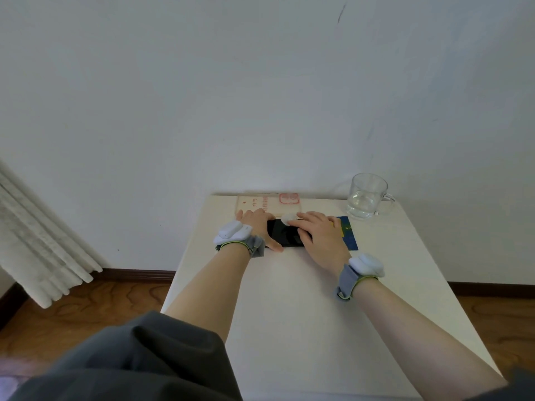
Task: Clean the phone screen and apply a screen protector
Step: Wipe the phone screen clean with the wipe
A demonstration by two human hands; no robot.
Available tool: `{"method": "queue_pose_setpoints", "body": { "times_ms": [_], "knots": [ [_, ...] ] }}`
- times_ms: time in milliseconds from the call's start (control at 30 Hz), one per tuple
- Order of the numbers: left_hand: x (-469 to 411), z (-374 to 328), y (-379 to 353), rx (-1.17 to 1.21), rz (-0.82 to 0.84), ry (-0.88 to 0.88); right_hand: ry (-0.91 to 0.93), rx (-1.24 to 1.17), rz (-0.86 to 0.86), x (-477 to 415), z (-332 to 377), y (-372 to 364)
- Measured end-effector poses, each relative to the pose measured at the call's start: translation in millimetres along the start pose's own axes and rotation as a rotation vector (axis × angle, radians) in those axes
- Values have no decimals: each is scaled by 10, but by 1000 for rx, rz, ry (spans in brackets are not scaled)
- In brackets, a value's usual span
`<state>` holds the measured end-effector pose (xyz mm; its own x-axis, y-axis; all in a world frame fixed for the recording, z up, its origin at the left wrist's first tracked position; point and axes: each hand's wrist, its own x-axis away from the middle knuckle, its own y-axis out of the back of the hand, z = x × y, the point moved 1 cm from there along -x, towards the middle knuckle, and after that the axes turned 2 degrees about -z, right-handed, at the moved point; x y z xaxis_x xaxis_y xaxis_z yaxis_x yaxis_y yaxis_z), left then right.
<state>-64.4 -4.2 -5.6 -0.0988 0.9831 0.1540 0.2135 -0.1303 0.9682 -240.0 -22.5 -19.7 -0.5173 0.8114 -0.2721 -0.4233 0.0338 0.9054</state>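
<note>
A black phone [282, 233] lies flat, screen up, near the far edge of the white table [304, 299]. My left hand [257, 224] holds its left end, thumb along the near edge and fingers over the far side. My right hand [318, 234] rests on the right half of the screen and presses a small white pad [288, 217] onto the far part of the glass with straight fingers. Behind the phone lies a clear packet [269, 202] with red print. Whether it holds the screen protector cannot be told.
A glass mug [367, 195] with some water stands at the table's far right corner. A blue and yellow card [348, 233] lies under my right hand's far side. The wall is right behind the table; a curtain [37, 241] hangs at the left.
</note>
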Motion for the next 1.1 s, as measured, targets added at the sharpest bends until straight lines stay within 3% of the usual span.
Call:
{"method": "queue_pose_setpoints", "body": {
  "times_ms": [100, 233, 300, 567, 833, 1000, 1100],
  "knots": [
    [-3, -21, 3, -3, 6, -2, 19, 3, -3, -16, 8, -27],
    [4, -12, 16, -11, 2, -3, 5, -113, -200, -2, 74, 13],
    [6, -13, 12, -7, 6, -1, -7, -90, -214, -18, 95, 25],
    [4, -15, 11, 0, 6, -1, 39, 162, 179, -37, 151, -93],
    [-7, -25, 5, -16, 19, 8, 47, 164, 190, 15, 136, -11],
    [-11, -30, 9, -16, 14, 4, -14, 71, 59, -103, 156, 72],
    [-10, -24, 11, -13, 14, 1, 17, 133, 175, -124, 160, 50]
  ]
}}
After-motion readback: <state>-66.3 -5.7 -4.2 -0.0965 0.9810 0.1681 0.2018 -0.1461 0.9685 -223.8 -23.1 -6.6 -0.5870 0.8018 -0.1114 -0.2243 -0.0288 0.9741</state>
